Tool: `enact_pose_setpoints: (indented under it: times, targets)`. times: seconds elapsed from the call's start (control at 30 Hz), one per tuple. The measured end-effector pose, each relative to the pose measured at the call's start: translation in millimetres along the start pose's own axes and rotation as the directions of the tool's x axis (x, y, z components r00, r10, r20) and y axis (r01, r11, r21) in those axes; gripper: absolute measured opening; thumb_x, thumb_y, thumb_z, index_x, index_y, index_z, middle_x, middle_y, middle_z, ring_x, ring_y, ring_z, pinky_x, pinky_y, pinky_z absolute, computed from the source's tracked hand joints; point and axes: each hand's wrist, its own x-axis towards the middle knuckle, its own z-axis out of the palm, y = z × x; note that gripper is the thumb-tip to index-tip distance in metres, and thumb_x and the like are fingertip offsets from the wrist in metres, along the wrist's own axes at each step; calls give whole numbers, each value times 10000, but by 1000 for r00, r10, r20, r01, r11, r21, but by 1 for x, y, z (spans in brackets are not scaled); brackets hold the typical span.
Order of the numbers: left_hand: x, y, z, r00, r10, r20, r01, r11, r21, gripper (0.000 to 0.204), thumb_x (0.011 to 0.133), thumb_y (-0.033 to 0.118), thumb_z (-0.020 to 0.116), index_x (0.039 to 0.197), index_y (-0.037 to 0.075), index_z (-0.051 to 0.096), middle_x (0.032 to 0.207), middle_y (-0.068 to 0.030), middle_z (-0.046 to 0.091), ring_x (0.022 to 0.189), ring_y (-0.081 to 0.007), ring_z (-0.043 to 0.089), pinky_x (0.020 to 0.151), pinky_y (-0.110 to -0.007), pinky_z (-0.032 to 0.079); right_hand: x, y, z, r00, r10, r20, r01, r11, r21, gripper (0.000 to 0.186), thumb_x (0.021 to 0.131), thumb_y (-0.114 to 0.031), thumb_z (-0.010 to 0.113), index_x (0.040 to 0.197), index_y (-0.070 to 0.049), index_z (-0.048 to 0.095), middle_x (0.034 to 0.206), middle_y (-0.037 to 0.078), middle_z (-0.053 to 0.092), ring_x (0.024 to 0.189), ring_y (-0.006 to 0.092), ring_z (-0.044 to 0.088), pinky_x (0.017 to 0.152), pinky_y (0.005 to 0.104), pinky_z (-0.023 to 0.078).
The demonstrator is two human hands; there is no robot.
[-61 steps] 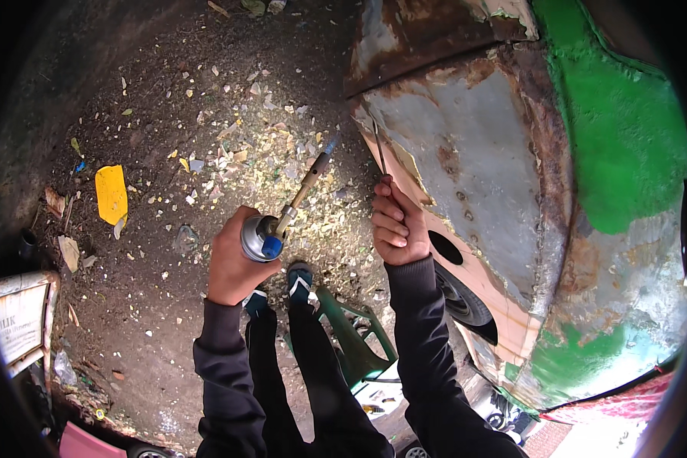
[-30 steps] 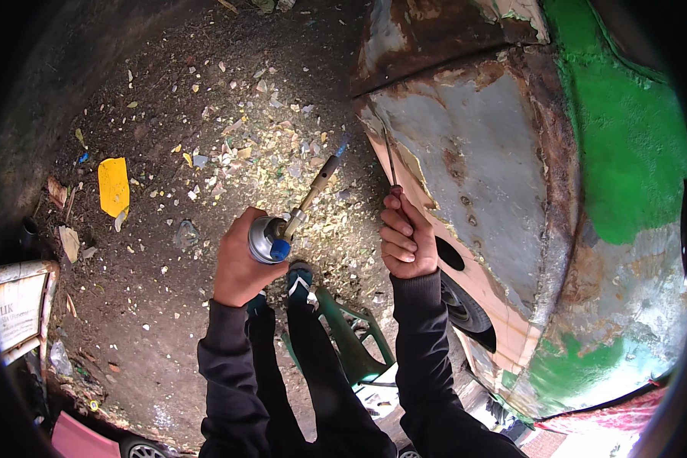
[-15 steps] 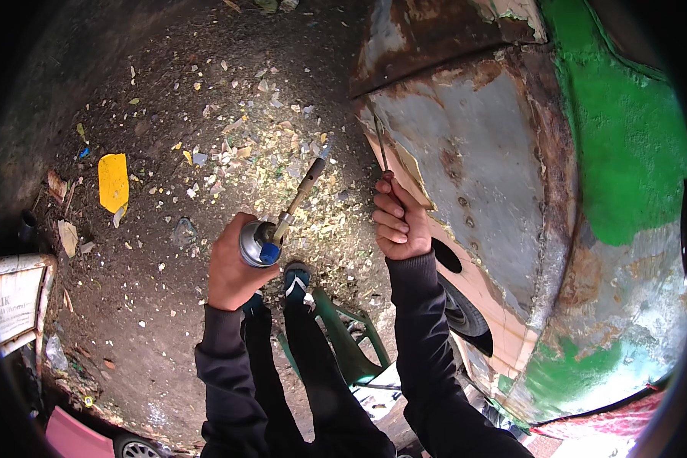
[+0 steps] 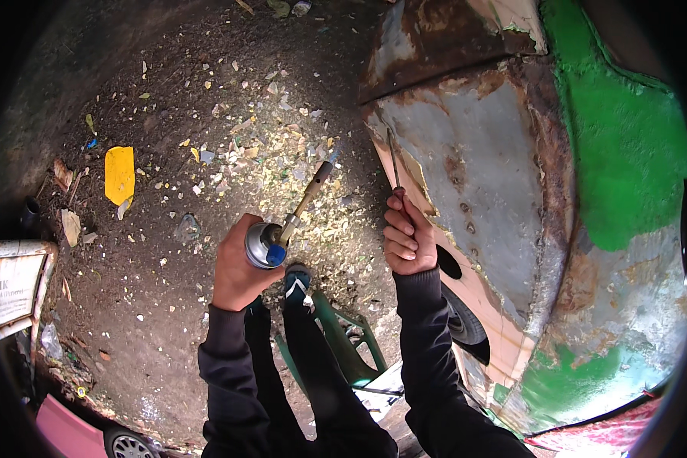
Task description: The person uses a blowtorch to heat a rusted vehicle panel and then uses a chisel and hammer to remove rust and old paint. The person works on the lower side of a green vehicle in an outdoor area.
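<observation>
My left hand (image 4: 233, 267) is closed round a silver gas canister (image 4: 258, 238) with a blue knob (image 4: 275, 255) and a metal torch tube (image 4: 307, 198) pointing up and right, a faint blue flame (image 4: 332, 156) at its tip. My right hand (image 4: 411, 237) grips a screwdriver (image 4: 397, 172) by its dark red handle. The blade lies along the peeling edge of a light pink layer (image 4: 414, 182) on the rusty grey body panel (image 4: 488, 191) of a vehicle; whether its tip touches there, I cannot tell.
Green paint (image 4: 626, 153) covers part of the vehicle's right side, and a wheel (image 4: 463, 320) shows below. Chips and a yellow scrap (image 4: 119, 174) litter the ground. A green plastic chair (image 4: 332, 343) stands by my feet, a framed sign (image 4: 11, 282) and a pink car (image 4: 65, 424) at left.
The screwdriver has shifted slightly back and forth along the panel's edge, my right hand moving with it. The torch has wavered a little, still in my left hand. The view has shifted slightly.
</observation>
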Motion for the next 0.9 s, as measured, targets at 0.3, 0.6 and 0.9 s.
enact_pose_setpoints:
  times: [0.3,0.6,0.9]
  targets:
    - [-6,0,-1,1000,-15,-4,15,999,35,456,544,59,764,948,55,551,856,-104,610,796,-281,614,751,-360,488,-3,8,-9,983,-21,181,-25,969,248,217,1069,-203,332,1013,-16,426,633,24,399,395,84,372,295,211,331]
    - [-8,1,-2,1000,-23,-7,23,1000,5,477,542,58,774,962,49,547,867,-109,602,800,-281,612,748,-350,486,14,-1,-3,991,32,131,-45,994,101,200,1056,-221,406,1007,-31,444,627,2,414,390,65,369,297,188,332]
    - [-8,0,-8,999,48,-1,-48,995,84,495,591,40,774,1024,57,536,859,-50,637,784,-124,608,737,-282,491,8,8,-16,1000,8,2,-8,999,-44,218,1049,-287,432,996,-87,502,597,-14,376,390,58,299,289,196,249]
